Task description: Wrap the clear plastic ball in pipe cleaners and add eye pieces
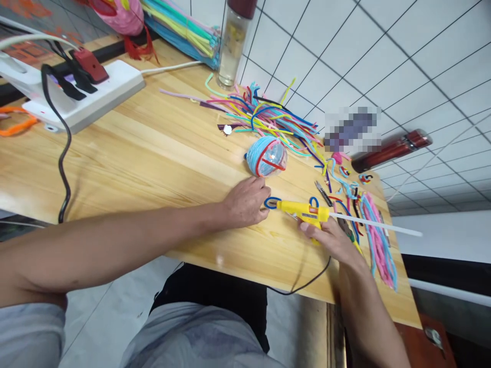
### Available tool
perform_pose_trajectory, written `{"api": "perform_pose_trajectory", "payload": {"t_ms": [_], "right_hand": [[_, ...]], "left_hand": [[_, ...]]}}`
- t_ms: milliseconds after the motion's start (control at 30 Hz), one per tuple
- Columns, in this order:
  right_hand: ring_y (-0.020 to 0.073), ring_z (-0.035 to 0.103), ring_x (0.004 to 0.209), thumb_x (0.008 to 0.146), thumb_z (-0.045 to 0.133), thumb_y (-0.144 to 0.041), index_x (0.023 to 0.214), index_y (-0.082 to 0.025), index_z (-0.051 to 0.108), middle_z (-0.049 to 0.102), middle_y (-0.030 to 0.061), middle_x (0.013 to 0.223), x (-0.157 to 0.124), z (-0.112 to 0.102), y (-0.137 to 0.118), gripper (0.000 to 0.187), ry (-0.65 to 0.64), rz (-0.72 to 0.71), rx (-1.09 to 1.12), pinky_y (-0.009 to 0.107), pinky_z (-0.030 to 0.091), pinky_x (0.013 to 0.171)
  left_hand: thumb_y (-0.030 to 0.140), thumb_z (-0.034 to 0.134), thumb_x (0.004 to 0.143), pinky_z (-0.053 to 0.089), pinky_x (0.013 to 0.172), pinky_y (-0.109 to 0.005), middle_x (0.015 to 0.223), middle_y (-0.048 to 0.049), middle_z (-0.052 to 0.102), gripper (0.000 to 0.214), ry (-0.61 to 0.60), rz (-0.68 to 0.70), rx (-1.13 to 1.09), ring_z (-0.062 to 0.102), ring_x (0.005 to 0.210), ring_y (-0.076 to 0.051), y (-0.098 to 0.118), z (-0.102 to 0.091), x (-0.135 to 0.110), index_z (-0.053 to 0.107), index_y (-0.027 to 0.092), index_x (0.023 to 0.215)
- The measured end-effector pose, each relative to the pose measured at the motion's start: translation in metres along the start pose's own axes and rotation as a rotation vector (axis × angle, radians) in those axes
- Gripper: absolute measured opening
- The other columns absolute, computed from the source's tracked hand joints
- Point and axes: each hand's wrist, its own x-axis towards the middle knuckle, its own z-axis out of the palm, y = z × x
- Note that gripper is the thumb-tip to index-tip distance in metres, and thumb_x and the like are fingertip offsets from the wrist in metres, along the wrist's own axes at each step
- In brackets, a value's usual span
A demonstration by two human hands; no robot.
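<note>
My left hand is closed at the table's near side, pinching a small loop of blue pipe cleaner at its fingertips. Wrapped round the handle of a yellow hot glue gun, my right hand points the nozzle left at that loop. Whether the nozzle touches it I cannot tell. A long white glue stick sticks out of the gun's back. Another blue loop shows just behind the gun. Beyond my left hand lies a clear ball partly wrapped in light blue, with red strips.
Loose coloured pipe cleaners are heaped at the back by the tiled wall. A bottle stands there, and a red flask farther right. A white power strip sits left. Small snips and a pink-blue bundle lie right.
</note>
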Motion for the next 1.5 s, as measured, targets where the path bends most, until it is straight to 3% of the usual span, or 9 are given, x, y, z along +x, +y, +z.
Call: {"api": "perform_pose_trajectory", "payload": {"t_ms": [200,333,467,600,700,967,1200,1333,1500], "right_hand": [[0.0195,0.062,0.073,0.088,0.065,-0.053,0.066,-0.021,0.063,0.07,0.006,0.082,-0.026,-0.016,-0.009,0.038,0.184,-0.088,0.017,0.03,0.049,0.063],[0.021,0.063,0.073,0.092,0.06,-0.058,0.091,-0.02,0.071,0.069,0.005,0.08,-0.034,-0.012,-0.003,0.04,0.309,-0.074,-0.046,0.033,0.052,0.067],[0.0266,0.066,0.087,0.091,0.061,-0.058,0.108,-0.021,0.07,0.072,0.0079,0.094,-0.021,-0.004,0.021,0.042,0.524,0.011,-0.378,0.039,0.052,0.077],[0.0284,0.069,0.091,0.088,0.065,-0.053,0.117,-0.019,0.066,0.073,0.0109,0.103,0.003,0.001,0.044,0.044,0.461,0.081,-0.482,0.04,0.054,0.08],[0.0314,0.069,0.107,0.089,0.066,-0.05,0.129,-0.016,0.062,0.071,0.016,0.118,0.013,0.004,0.055,0.053,0.43,0.037,-0.457,0.046,0.055,0.093],[0.0338,0.066,0.111,0.093,0.059,-0.046,0.139,-0.011,0.056,0.067,0.0202,0.12,0.003,0.017,0.07,0.058,0.511,-0.073,-0.462,0.051,0.054,0.099],[0.0361,0.063,0.114,0.094,0.062,-0.042,0.142,-0.015,0.055,0.067,0.02,0.124,0.0,0.025,0.07,0.056,0.619,-0.184,-0.535,0.055,0.05,0.102],[0.0345,0.062,0.12,0.098,0.06,-0.041,0.134,-0.019,0.061,0.068,0.0187,0.125,-0.009,0.024,0.053,0.042,0.718,-0.282,-0.515,0.055,0.048,0.108],[0.0308,0.07,0.106,0.098,0.063,-0.035,0.117,-0.023,0.073,0.076,0.014,0.111,-0.022,0.022,0.008,0.025,0.752,-0.426,-0.431,0.051,0.054,0.101]], "left_hand": [[0.033,0.067,0.09,0.052,0.098,-0.043,0.113,-0.0157,0.068,0.029,0.018,-0.021,0.025,0.063,0.113,-0.031,0.003,0.001,0.001,0.072,0.011,0.108],[0.029,0.062,0.091,0.053,0.095,-0.042,0.11,-0.0154,0.069,0.026,0.013,-0.035,0.049,0.065,0.112,-0.032,0.006,0.003,0.002,0.073,0.011,0.107],[0.028,0.062,0.089,0.054,0.094,-0.042,0.109,-0.0149,0.07,0.023,0.038,-0.05,0.04,0.067,0.108,-0.031,0.006,0.004,0.002,0.073,0.013,0.103],[0.028,0.065,0.087,0.054,0.094,-0.042,0.109,-0.0148,0.071,0.025,0.051,-0.063,0.037,0.068,0.108,-0.031,0.008,0.004,0.001,0.071,0.013,0.105],[0.034,0.07,0.086,0.054,0.095,-0.041,0.115,-0.0156,0.069,0.035,0.091,-0.061,0.059,0.067,0.11,-0.03,0.009,0.004,-0.001,0.067,0.013,0.114],[0.026,0.063,0.096,0.052,0.084,-0.036,0.107,-0.0113,0.065,0.016,0.064,0.119,0.111,0.065,0.097,-0.024,0.008,0.008,-0.004,0.072,0.016,0.105],[0.022,0.05,0.102,0.052,0.082,-0.035,0.1,-0.011,0.067,0.026,0.005,0.103,0.132,0.066,0.091,-0.022,0.013,0.012,0.007,0.075,0.016,0.094],[0.019,0.059,0.093,0.053,0.084,-0.033,0.097,-0.0092,0.068,0.016,0.097,0.021,-0.142,0.067,0.094,-0.021,0.019,0.002,0.006,0.074,0.016,0.088],[0.035,0.068,0.082,0.044,0.063,-0.027,0.072,-0.001,0.063,0.019,0.017,-0.268,-0.9,0.054,0.064,-0.012,0.027,-0.027,0.003,0.07,0.016,0.078]]}}
